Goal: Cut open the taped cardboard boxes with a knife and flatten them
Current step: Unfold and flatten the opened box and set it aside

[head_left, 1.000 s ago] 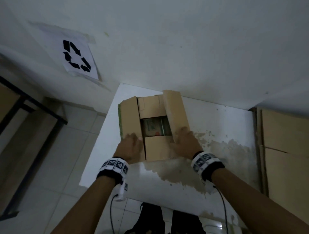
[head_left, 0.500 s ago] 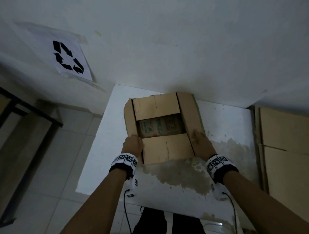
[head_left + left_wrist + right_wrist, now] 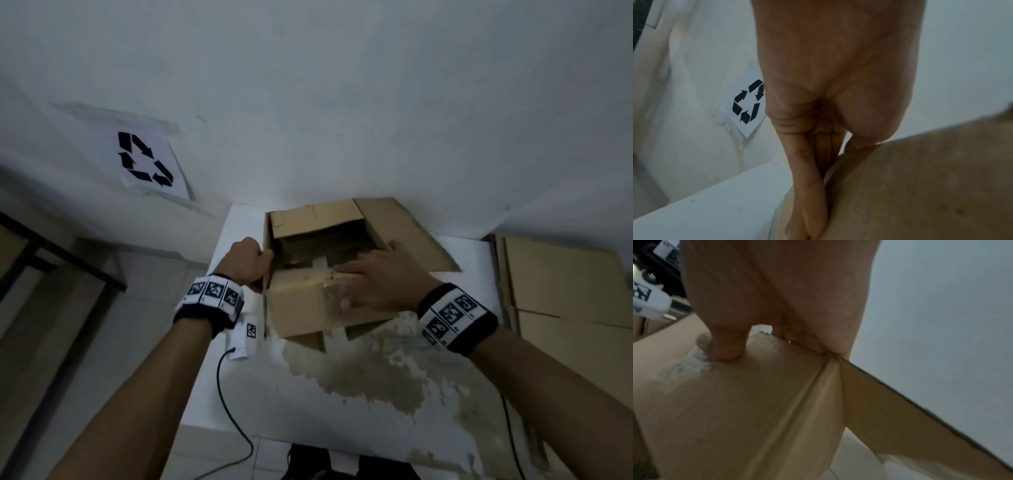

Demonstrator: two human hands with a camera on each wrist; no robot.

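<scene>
An open brown cardboard box stands on the white table against the wall, its near side raised a little. My left hand pinches the box's left wall; in the left wrist view the fingers lie along one side of the cardboard and the thumb on the other. My right hand holds the near wall, fingers over its top edge and thumb on the outer face. The right flap is splayed outward. No knife is in view.
A stack of flattened cardboard lies at the table's right. A recycling sign is taped on the wall at left. A dark metal frame stands at far left. The tabletop has a worn brown patch.
Both hands left the spread flaps. The left hand took hold of the left wall, the right hand moved onto the near wall, and the box's near side rose.
</scene>
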